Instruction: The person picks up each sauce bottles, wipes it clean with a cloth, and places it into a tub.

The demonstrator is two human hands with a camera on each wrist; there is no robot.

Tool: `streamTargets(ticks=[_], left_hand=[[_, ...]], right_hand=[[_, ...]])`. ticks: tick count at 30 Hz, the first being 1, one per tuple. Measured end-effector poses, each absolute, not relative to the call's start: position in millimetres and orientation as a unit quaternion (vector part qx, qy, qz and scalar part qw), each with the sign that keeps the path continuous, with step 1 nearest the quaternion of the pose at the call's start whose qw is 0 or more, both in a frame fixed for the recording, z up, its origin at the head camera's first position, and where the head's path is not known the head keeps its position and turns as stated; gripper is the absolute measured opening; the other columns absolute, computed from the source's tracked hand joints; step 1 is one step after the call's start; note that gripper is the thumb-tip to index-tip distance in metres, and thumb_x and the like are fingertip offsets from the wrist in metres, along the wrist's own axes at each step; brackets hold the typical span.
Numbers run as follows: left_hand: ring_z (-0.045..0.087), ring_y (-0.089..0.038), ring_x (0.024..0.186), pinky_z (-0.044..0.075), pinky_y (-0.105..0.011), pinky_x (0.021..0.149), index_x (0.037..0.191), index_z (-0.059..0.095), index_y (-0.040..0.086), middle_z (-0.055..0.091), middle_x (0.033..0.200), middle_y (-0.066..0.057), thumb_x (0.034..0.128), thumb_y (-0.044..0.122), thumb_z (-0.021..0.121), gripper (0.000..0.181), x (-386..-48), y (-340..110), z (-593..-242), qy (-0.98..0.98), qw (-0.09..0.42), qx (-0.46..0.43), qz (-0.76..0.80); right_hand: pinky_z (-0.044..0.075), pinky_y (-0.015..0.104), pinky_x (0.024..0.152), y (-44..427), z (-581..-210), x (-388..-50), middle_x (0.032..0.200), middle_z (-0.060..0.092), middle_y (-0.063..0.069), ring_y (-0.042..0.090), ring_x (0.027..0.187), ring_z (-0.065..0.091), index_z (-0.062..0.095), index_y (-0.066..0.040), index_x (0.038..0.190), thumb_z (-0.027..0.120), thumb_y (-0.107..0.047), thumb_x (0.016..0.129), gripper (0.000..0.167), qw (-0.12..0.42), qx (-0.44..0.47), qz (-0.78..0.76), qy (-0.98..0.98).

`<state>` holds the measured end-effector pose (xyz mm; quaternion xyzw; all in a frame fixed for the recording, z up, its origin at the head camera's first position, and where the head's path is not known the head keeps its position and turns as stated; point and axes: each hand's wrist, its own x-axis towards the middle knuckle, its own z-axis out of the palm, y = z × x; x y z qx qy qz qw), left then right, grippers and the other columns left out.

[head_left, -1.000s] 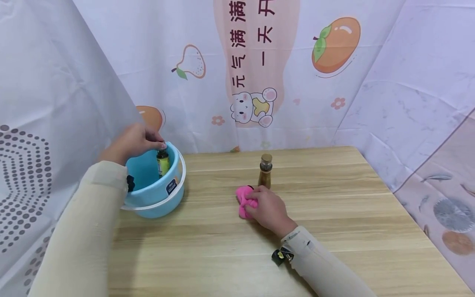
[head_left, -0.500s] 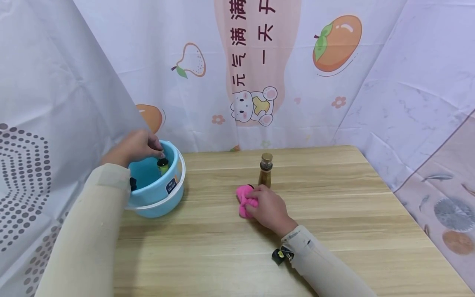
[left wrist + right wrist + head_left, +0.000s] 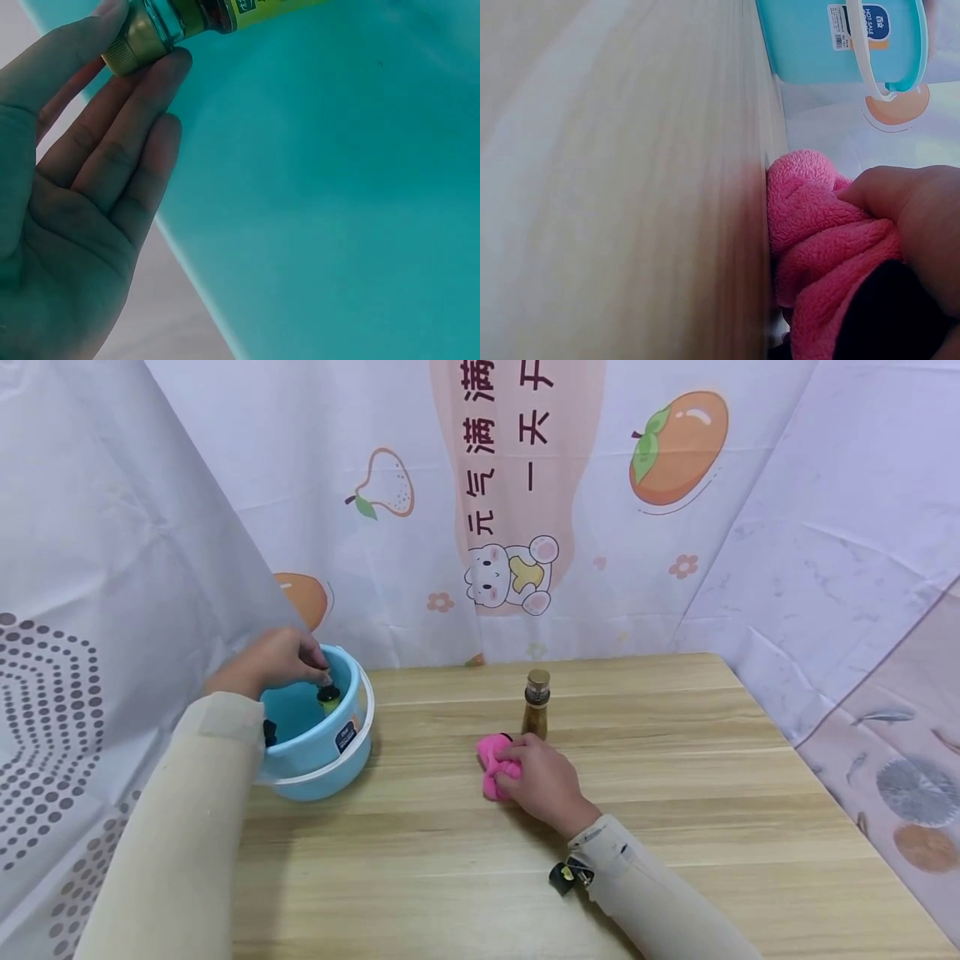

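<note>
My left hand (image 3: 281,656) reaches over the rim of a light blue bucket (image 3: 307,762) at the table's left. Its thumb and fingers pinch the gold screw cap (image 3: 139,43) of a small glass bottle (image 3: 329,700) with a yellow-green label, hanging inside the bucket. Whether the bottle's base touches the bottom is hidden. In the middle of the table, my right hand (image 3: 543,781) grips a bunched pink cloth (image 3: 493,764), fluffy in the right wrist view, with a black part (image 3: 889,319) beside it. Just behind that hand stands another gold-capped bottle (image 3: 536,714), its lower part hidden.
The bucket's white handle (image 3: 370,706) hangs down around its outside. A wood-grain tabletop (image 3: 420,877) lies under everything. Printed curtains (image 3: 360,593) close off the back and both sides, and the left one hangs close to the bucket.
My left hand has lowered the bottle deeper into the bucket, mostly in the first half second and only slightly since. My right hand and the pink cloth have stayed where they were.
</note>
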<state>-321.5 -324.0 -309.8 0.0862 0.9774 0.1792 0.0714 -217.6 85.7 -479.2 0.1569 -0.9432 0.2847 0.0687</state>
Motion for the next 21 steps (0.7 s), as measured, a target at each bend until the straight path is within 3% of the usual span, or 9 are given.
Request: streamTargets(ticks=[11,18,21], left_hand=[[0.064,-0.034,0.095,0.059,-0.055,0.084,0.103,0.078,0.007,0.076,0.098,-0.010,0.0909,0.024,0.081,0.021,-324,-318,-303,0.983,0.069,0.078,0.153],[0.066,-0.037,0.093,0.059,-0.064,0.085,0.107,0.077,0.005,0.074,0.104,-0.016,0.0869,0.029,0.085,0.032,-315,-311,-286,0.987,0.049,0.065,0.139],[0.070,-0.035,0.089,0.059,-0.064,0.085,0.109,0.075,0.001,0.073,0.106,-0.021,0.0898,0.028,0.082,0.033,-311,-308,-272,0.987,0.050,0.058,0.140]], right_hand=[[0.051,0.030,0.067,84,-476,-218,0.124,0.068,0.003,0.019,0.098,0.068,0.081,-0.020,0.113,0.080,-0.033,0.085,0.031,0.070,0.157,0.290,-0.941],[0.054,0.034,0.074,90,-477,-215,0.123,0.069,0.002,0.019,0.100,0.068,0.082,-0.020,0.114,0.081,-0.033,0.084,0.032,0.077,0.149,0.298,-0.940],[0.054,0.034,0.077,98,-477,-210,0.120,0.070,-0.001,0.018,0.100,0.067,0.082,-0.021,0.112,0.082,-0.032,0.083,0.031,0.090,0.149,0.312,-0.934]])
